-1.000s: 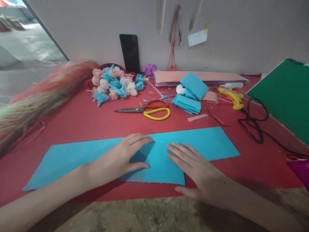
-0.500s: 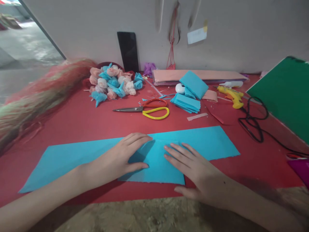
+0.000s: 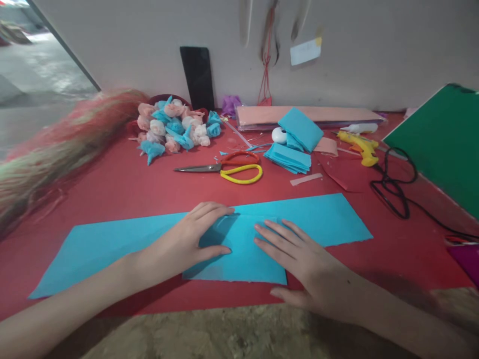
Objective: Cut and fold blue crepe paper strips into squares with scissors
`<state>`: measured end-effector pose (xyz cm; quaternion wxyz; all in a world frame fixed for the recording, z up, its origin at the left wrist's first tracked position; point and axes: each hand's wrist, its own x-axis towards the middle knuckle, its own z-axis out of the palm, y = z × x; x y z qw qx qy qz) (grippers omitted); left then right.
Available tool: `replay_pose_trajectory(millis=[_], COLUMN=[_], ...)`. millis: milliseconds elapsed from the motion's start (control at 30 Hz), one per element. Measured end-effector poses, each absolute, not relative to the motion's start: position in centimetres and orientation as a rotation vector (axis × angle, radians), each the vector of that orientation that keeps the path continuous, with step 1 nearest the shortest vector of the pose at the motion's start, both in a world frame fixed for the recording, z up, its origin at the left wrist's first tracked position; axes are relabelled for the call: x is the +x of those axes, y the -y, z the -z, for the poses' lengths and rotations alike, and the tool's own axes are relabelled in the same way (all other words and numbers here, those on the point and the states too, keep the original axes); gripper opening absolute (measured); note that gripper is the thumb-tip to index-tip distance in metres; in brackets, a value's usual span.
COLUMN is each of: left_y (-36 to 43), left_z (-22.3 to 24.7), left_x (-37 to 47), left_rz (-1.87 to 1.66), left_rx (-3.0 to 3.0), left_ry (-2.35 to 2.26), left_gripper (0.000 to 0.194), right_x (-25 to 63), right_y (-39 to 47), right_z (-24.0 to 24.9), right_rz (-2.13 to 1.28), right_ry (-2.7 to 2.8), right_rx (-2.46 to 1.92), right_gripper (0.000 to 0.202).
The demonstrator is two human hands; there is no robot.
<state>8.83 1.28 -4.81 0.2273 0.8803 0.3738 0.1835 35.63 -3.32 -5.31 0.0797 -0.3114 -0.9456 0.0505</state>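
A long blue paper strip (image 3: 112, 244) lies across the red surface, with a shorter blue piece (image 3: 239, 264) over its middle. On the left part of the shorter piece rests my left hand (image 3: 190, 234), thumb spread from its fingers, the fingertips at the upper edge. My right hand (image 3: 299, 259) lies flat with fingers spread over the piece's right side, its thumb just off the lower right corner. Neither hand grips anything. Beyond the paper are scissors (image 3: 241, 174) with one red and one yellow handle, blades pointing left.
Paper flowers (image 3: 174, 124) are heaped at the back left, before a black phone (image 3: 197, 77). Folded blue papers (image 3: 288, 158) sit behind the scissors. A yellow glue gun (image 3: 361, 147) with a black cord and a green board (image 3: 441, 144) are at the right.
Both hands stay almost in place on the blue paper. The fingers of my left hand have shifted very slightly; the view has moved a little.
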Motion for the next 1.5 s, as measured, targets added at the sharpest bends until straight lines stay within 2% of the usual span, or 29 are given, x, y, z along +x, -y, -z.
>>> replay_pose_trajectory(millis=[467,800,1000,1233,1367,1500], left_y=[-1.5,-1.6,-0.9,0.1,0.0,-0.1], left_z=[5.0,4.8,4.0,4.1,4.5,4.4], left_x=[8.8,8.5,8.9,9.4,9.7,10.0], left_rz=[-0.516,-0.484,-0.438,-0.262,-0.328,-0.372], left_rx=[2.444,2.581,2.760,2.924,2.900,2.899], left_ry=[-1.006,-0.896,-0.866,-0.493,-0.518,-0.472], left_gripper=[0.048,0.030,0.029,0.039,0.032,0.029], right_x=[35.6,35.6,35.5,35.9,36.5,36.7], right_y=[3.4,3.4,3.4,3.1,2.2,1.1], right_z=[5.6,5.7,5.7,5.4,4.8,5.0], right_rz=[-0.160,-0.189,-0.224,-0.358,-0.608,-0.558], right_ry=[2.831,2.820,2.826,2.826,2.669,2.328], right_rx=[-0.941,-0.962,-0.937,-0.902,-0.940,-1.040], right_gripper=[0.060,0.059,0.056,0.060,0.043,0.017])
